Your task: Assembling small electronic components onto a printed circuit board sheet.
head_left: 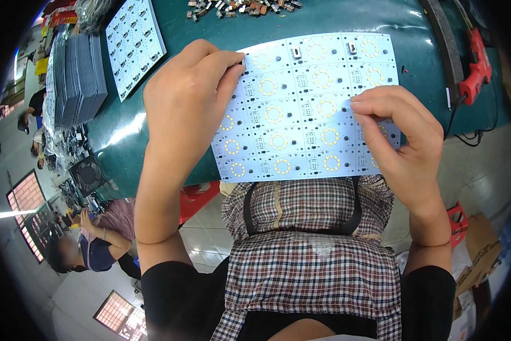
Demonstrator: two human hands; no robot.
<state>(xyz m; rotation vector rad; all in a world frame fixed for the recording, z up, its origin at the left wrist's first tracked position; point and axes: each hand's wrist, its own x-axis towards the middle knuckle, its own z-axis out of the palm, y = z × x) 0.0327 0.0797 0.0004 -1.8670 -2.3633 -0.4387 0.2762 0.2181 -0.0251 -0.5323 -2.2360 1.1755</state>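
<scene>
A white LED circuit board panel point(278, 133), divided into a grid of repeated sections with rings of yellow LEDs, lies at the table's near edge. Two small black-and-white slide switches, one at the top middle point(297, 53) and one at the top right point(352, 48), stand on it. Over the panel's upper left corner, my left hand point(190, 96) is closed in a pinch; a small dark bit shows at its fingertips. My right hand point(403, 128) pinches above the right-hand sections, its thumb and forefinger close together. What either pinch holds is too hidden to name.
Loose small switches point(241, 7) are heaped at the far edge of the green table point(124, 153). A populated panel point(135, 42) and a stack of panels point(79, 79) stand left. A red-handled tool point(476, 68) lies right, with a cable. A co-worker point(96, 244) sits at left.
</scene>
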